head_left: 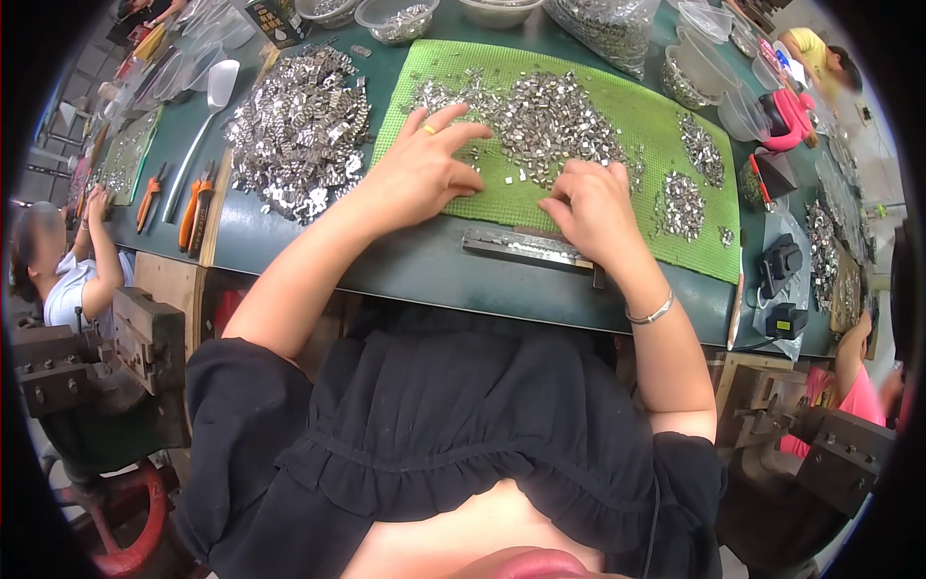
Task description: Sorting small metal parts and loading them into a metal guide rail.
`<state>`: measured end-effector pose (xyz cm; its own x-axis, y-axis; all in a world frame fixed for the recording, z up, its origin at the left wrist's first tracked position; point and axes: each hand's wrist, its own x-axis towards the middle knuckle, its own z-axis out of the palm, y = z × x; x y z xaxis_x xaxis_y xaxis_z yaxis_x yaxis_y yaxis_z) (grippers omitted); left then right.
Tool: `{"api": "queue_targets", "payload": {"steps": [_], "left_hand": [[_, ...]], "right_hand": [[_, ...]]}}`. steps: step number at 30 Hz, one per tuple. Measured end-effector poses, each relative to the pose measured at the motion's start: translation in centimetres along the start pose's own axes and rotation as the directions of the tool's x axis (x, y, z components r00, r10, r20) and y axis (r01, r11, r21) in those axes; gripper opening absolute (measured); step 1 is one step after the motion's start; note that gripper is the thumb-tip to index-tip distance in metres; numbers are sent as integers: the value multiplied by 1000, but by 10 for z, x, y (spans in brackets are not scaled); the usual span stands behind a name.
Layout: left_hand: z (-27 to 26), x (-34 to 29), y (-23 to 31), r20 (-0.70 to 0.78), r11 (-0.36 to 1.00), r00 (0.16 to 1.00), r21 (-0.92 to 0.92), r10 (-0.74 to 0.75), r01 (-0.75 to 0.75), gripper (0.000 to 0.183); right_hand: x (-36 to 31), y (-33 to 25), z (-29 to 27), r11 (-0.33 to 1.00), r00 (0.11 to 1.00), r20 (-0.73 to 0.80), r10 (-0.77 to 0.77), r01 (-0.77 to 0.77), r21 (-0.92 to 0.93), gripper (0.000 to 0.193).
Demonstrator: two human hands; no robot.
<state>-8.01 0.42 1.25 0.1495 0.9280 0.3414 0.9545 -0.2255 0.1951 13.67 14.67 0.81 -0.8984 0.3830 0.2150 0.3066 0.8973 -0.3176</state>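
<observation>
On the green textured mat (521, 207), my left hand (420, 169) has its fingers spread, with a ring on one of them. It reaches over the left edge of a heap of small metal pieces (555, 116). My right hand (596, 207) is closed, its fingers curled down at the heap's near right side; whatever is between the fingertips is hidden. A few small pieces (516, 179) lie loose between the hands. Just below my right hand, a narrow metal rail-like fixture (526, 247) lies along the mat's near edge.
A large pile of ridged metal links (299, 130) sits left of the mat, near orange-handled pliers (196, 214) and a long scoop (204, 130). Smaller heaps (683, 205) lie at the mat's right. Plastic bowls (397, 21) line the back. Vises (145, 328) flank me; other people work nearby.
</observation>
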Motion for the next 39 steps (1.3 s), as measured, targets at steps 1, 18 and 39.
{"api": "queue_targets", "payload": {"steps": [1,18,39], "left_hand": [[0,3,-1,5,1000,1000,-1,-3,3,9],[27,-11,76,-81,817,978,-565,-193,115,6],[5,-18,64,-57,985,997,-170,-47,37,33]], "right_hand": [[-1,-1,3,1000,999,-37,4,-4,-22,13],[-13,-3,-2,979,982,-18,188,-186,80,9],[-48,-17,-6,894,985,-132,-107,153,420,11]]}}
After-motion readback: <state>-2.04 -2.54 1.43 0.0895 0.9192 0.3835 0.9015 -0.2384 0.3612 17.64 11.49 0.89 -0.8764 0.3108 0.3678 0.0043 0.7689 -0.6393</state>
